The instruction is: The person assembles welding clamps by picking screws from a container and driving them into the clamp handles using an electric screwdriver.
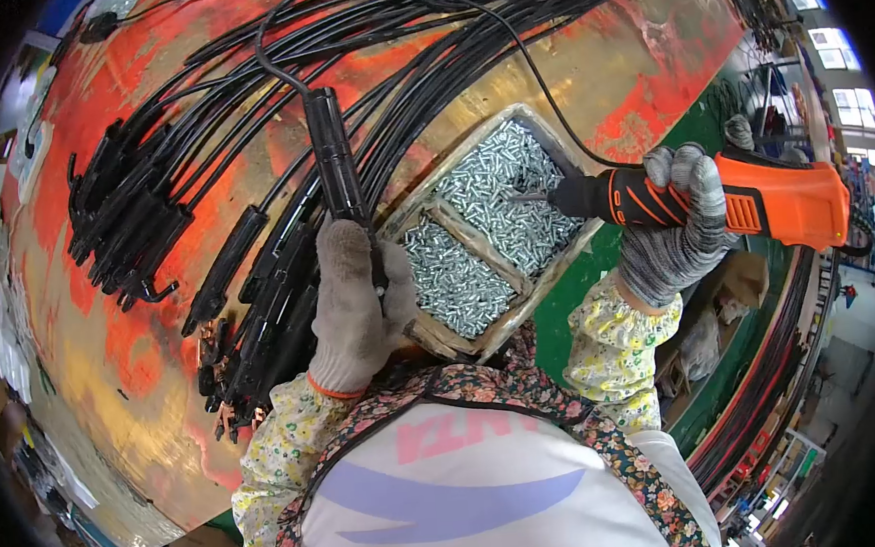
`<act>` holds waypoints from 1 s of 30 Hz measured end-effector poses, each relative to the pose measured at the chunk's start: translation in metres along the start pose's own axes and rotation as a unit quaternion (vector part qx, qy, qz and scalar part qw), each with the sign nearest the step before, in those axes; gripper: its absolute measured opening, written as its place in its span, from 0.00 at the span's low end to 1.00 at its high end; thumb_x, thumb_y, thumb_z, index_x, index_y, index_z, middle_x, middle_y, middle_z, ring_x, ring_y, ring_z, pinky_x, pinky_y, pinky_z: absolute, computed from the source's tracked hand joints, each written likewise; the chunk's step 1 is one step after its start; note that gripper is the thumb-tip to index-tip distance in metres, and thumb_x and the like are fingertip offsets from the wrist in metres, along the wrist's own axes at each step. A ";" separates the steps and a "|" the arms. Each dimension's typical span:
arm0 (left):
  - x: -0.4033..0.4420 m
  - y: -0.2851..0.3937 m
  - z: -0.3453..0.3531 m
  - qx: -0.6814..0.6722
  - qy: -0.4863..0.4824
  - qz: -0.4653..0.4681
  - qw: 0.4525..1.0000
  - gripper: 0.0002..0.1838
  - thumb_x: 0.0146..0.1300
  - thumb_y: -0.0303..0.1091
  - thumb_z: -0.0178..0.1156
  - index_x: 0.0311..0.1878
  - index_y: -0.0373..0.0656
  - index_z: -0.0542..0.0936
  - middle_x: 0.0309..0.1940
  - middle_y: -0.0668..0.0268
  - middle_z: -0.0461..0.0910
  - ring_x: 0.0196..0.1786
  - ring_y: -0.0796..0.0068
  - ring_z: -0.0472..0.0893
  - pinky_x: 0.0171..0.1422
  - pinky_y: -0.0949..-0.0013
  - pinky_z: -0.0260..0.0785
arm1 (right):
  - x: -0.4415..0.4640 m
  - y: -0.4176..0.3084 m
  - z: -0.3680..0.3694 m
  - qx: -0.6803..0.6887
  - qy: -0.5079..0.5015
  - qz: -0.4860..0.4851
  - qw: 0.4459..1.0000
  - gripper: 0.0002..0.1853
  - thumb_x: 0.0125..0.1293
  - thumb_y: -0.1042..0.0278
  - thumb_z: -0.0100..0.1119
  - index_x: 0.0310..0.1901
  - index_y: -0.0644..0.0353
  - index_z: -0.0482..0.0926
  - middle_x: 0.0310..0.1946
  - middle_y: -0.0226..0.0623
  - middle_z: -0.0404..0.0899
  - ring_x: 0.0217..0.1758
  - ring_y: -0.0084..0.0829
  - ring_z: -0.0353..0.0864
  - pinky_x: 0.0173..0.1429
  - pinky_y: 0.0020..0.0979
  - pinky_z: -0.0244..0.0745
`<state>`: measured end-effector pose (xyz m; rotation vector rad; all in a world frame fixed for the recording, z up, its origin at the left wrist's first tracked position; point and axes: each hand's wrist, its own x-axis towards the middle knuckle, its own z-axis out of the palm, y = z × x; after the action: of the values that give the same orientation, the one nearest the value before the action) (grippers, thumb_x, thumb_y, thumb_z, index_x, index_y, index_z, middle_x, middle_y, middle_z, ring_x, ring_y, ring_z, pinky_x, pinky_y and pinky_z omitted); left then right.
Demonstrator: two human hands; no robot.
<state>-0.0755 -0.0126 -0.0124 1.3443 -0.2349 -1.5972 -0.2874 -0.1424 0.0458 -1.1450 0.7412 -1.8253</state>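
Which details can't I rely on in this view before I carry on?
All in the head view:
- Lower end of the black housing: hidden by the left hand.
- Trigger of the orange power tool: covered by the right hand.
- Whether its tip holds a fastener: too small, lost against the silvery fasteners.
- Floor of the tray: buried under fasteners.
- Far ends of the black cables: cut off by the top edge.
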 end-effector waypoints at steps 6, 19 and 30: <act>-0.001 0.012 0.016 -0.037 0.006 0.036 0.999 0.22 0.67 0.40 0.59 0.56 0.45 0.60 0.19 0.72 0.67 0.15 0.85 0.63 0.16 0.78 0.52 | -0.002 0.017 -0.006 0.008 0.011 -0.023 1.000 0.30 0.60 0.77 0.62 0.63 0.70 0.63 0.28 0.36 0.75 0.29 0.25 0.72 0.37 0.32 0.71; -0.002 0.014 0.021 -0.026 0.043 0.024 0.998 0.25 0.63 0.32 0.63 0.56 0.45 0.61 0.17 0.75 0.65 0.14 0.85 0.61 0.16 0.78 0.52 | -0.004 0.026 -0.010 0.013 0.018 -0.020 1.000 0.29 0.58 0.79 0.63 0.61 0.67 0.65 0.30 0.38 0.77 0.28 0.28 0.74 0.33 0.33 0.72; -0.001 0.014 0.019 -0.016 0.042 0.019 0.999 0.52 0.55 0.29 0.65 0.72 0.37 0.37 0.21 0.71 0.70 0.15 0.84 0.66 0.15 0.79 0.58 | 0.007 0.002 -0.023 0.146 -0.081 0.030 0.986 0.25 0.63 0.76 0.59 0.61 0.67 0.64 0.26 0.30 0.68 0.31 0.24 0.67 0.41 0.29 0.67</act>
<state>-0.0843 -0.0264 0.0048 1.3708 -0.1815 -1.5035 -0.3096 -0.1485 0.0379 -1.0494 0.3952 -1.7011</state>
